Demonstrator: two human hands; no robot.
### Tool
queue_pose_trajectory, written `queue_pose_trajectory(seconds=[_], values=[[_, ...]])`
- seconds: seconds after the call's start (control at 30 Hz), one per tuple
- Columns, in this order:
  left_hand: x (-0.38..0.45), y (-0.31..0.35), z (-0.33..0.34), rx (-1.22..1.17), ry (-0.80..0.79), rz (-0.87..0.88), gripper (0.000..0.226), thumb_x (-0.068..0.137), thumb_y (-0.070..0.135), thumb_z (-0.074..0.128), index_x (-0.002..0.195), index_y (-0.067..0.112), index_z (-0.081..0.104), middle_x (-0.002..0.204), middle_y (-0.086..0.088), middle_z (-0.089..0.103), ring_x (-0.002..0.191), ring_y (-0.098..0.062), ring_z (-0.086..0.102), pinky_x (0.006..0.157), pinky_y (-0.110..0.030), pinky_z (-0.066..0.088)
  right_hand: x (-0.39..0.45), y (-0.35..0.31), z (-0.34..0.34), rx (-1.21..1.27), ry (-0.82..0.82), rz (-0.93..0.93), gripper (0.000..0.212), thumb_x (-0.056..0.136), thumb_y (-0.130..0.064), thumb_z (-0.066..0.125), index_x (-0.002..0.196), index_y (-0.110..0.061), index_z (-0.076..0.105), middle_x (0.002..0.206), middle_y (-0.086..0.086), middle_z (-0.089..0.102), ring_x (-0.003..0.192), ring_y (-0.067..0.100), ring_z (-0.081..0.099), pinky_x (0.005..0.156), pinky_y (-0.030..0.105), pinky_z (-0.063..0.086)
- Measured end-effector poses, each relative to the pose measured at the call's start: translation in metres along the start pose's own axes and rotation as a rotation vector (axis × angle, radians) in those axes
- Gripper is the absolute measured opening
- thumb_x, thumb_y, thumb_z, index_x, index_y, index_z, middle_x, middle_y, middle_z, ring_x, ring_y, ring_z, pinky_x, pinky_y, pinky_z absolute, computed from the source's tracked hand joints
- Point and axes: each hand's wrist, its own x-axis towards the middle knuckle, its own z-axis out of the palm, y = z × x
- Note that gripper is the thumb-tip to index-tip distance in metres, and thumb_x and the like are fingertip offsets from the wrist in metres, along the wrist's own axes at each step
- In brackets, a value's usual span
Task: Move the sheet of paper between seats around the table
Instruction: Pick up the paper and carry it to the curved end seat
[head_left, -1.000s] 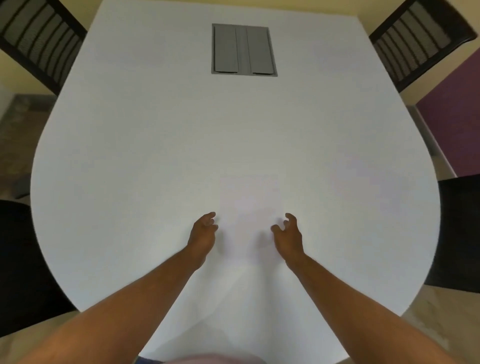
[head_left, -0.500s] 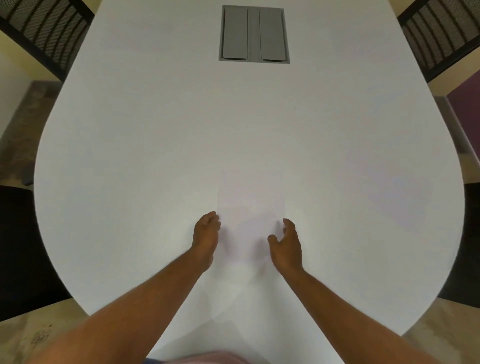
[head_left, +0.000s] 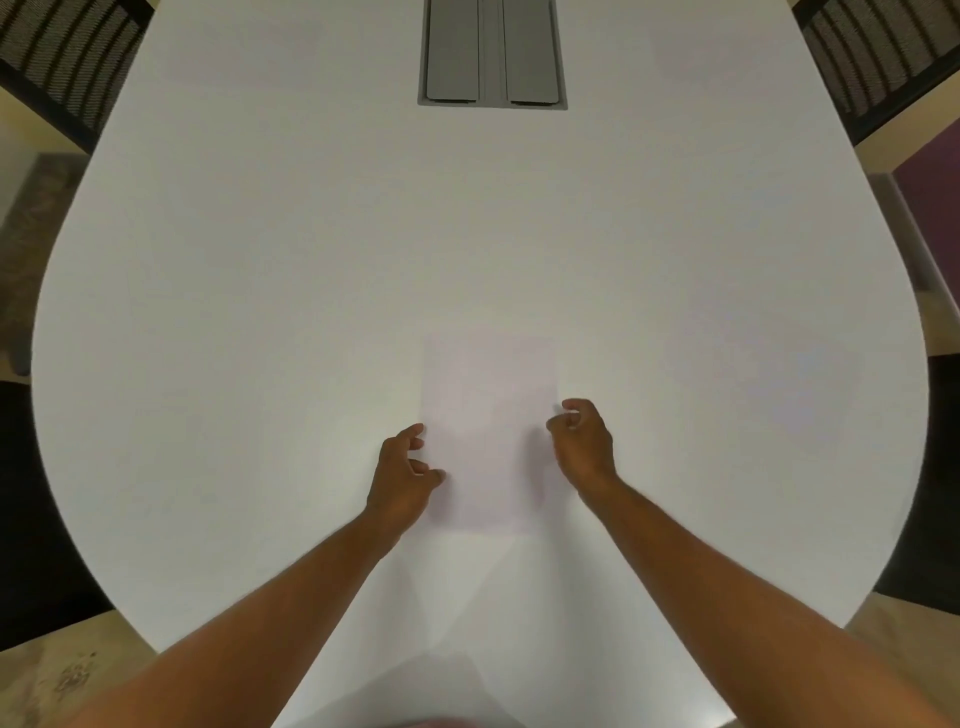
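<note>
Broad white rounded bench (head_left: 260, 312) filling most of the view; dark mesh-backed chairs at the far left corner (head_left: 62, 57) and far right corner (head_left: 878, 57), both closer to the frame edges than half a second earlier, the camera having drawn nearer; grey rectangular metal cable hatch (head_left: 492, 52) set flush in the far middle of the bench, now cut by the top edge; pale white rectangular sheet of paper (head_left: 491, 415) lying flat near the person's side of the bench, long edges running away from the viewer, place on the bench unchanged; left hand (head_left: 402, 475) at the sheet's left edge, drawn slightly back toward the near corner since the earlier frame, thumb tip over the sheet's margin, fingers (head_left: 415, 431) loosely curled and spread, nothing held; right hand (head_left: 584, 447) at the right edge, moved farther up that edge, fingers curled inward, empty; whether either hand presses on the sheet cannot be told.
</note>
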Motion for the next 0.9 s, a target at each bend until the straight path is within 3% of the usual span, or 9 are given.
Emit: queue_pose_trajectory(seconds=[0.1,0.17,0.27,0.37,0.47,0.57,0.7,0.77,0.9], values=[[-0.001,-0.002,0.001,0.021,0.006,0.037,0.067,0.089,0.004,0.077,0.146,0.028,0.05,0.131,0.003,0.053,0.102,-0.021,0.064,0.088,-0.034,0.056,0.038,-0.006,-0.006,-0.276,-0.014,-0.228,0.058,0.09,-0.026,0.077,0.142,-0.009,0.056,0.137,0.013,0.062,0.127,0.036,0.058,0.106,0.037,0.044],[-0.002,-0.004,0.001,0.016,0.005,0.042,0.066,0.09,0.004,0.077,0.145,0.029,0.051,0.132,0.004,0.052,0.103,-0.019,0.064,0.087,-0.031,0.055,0.06,-0.012,-0.011,-0.474,-0.07,-0.338,0.083,0.087,-0.044,0.081,0.154,-0.013,0.044,0.156,0.009,0.048,0.145,0.035,0.041,0.118,0.045,0.035],[-0.002,-0.006,0.0,0.002,0.003,0.044,0.067,0.09,0.004,0.077,0.145,0.03,0.05,0.132,0.005,0.053,0.101,-0.015,0.064,0.082,-0.023,0.053,0.084,-0.019,-0.016,-0.648,-0.124,-0.47,0.112,0.078,-0.067,0.079,0.164,-0.018,0.026,0.17,0.002,0.032,0.158,0.032,0.024,0.126,0.05,0.025],[-0.001,-0.007,0.0,-0.006,-0.001,0.041,0.068,0.09,0.004,0.077,0.146,0.031,0.05,0.13,0.007,0.053,0.099,-0.012,0.063,0.077,-0.018,0.05,0.098,-0.016,-0.016,-0.714,-0.188,-0.556,0.12,0.078,-0.077,0.072,0.167,-0.021,0.015,0.174,-0.002,0.022,0.162,0.026,0.011,0.129,0.052,0.014],[0.001,-0.007,0.0,-0.011,0.006,0.04,0.068,0.089,0.005,0.078,0.145,0.033,0.051,0.126,0.012,0.053,0.098,-0.011,0.064,0.077,-0.017,0.051,0.1,-0.018,-0.016,-0.709,-0.193,-0.588,0.119,0.079,-0.074,0.073,0.168,-0.021,0.014,0.174,0.002,0.021,0.163,0.022,0.007,0.131,0.051,0.007],[0.001,-0.007,0.001,-0.028,0.012,0.038,0.067,0.089,0.005,0.078,0.141,0.037,0.051,0.125,0.014,0.052,0.096,-0.01,0.064,0.076,-0.016,0.051,0.099,-0.018,-0.015,-0.678,-0.17,-0.582,0.116,0.079,-0.069,0.077,0.167,-0.021,0.018,0.173,0.005,0.025,0.163,0.022,0.009,0.131,0.049,0.007],[0.0,-0.006,0.0,-0.039,-0.001,0.039,0.066,0.089,0.005,0.079,0.139,0.038,0.051,0.124,0.015,0.051,0.097,-0.011,0.064,0.077,-0.016,0.051,0.104,-0.01,-0.012,-0.66,-0.155,-0.661,0.113,0.078,-0.07,0.076,0.166,-0.021,0.022,0.17,-0.003,0.033,0.162,0.02,0.015,0.131,0.047,0.011],[0.0,-0.006,0.0,-0.034,-0.004,0.04,0.066,0.089,0.004,0.079,0.138,0.038,0.051,0.125,0.013,0.052,0.097,-0.012,0.064,0.076,-0.016,0.052,0.104,-0.01,-0.01,-0.572,-0.185,-0.648,0.113,0.077,-0.061,0.083,0.165,-0.022,0.023,0.163,-0.004,0.043,0.158,0.018,0.026,0.129,0.042,0.017],[0.0,-0.005,0.0,-0.052,-0.016,0.042,0.065,0.089,0.005,0.079,0.138,0.038,0.052,0.128,0.008,0.052,0.101,-0.018,0.064,0.079,-0.018,0.051,0.098,-0.019,-0.008,-0.062,-0.213,-0.458,0.115,0.07,-0.028,0.098,0.161,-0.03,0.029,0.131,-0.003,0.06,0.116,0.013,0.064,0.098,0.014,0.046]])
